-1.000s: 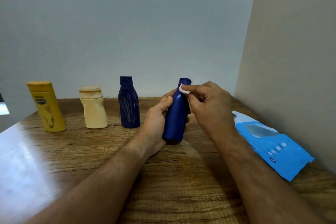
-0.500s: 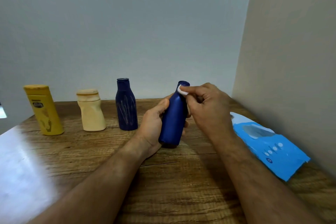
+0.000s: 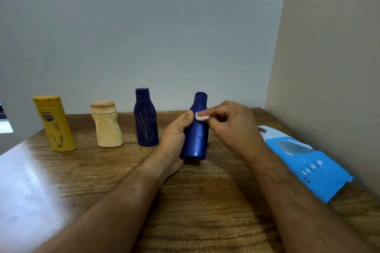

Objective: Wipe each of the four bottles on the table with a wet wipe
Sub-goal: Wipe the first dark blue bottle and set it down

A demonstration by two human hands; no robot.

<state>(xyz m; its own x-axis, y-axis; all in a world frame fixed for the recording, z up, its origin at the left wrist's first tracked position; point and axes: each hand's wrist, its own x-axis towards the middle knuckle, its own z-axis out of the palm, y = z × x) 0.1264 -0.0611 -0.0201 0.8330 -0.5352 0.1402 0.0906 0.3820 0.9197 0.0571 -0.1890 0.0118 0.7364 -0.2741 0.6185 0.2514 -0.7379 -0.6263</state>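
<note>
So, going left to right:
Yellow bottle: it stood upright at the far left of the wooden table, with smudgy marks on its front that we couldn't make out.
Cream bottle: next along and upright, with a grubby brownish cap.
Dark blue bottle: third in the row near the wall, upright, with pale scribbly streaks down its front.
Left hand: we had its fingers wrapped around the lower body of the fourth bottle, thumb up against the shoulder.
Blue bottle in hand: it leaned slightly and sat a bit closer to us than the other three. We honestly couldn't tell if its base touched the table.
Wet wipe: a small white wad was pressed on the bottle's shoulder, just below the neck.
Right hand: its fingertips were pinched together on the wipe, with the rest of the fingers curled in.
Wipes pack: the blue pack lay flat by the right wall, well apart from the bottles.
</note>
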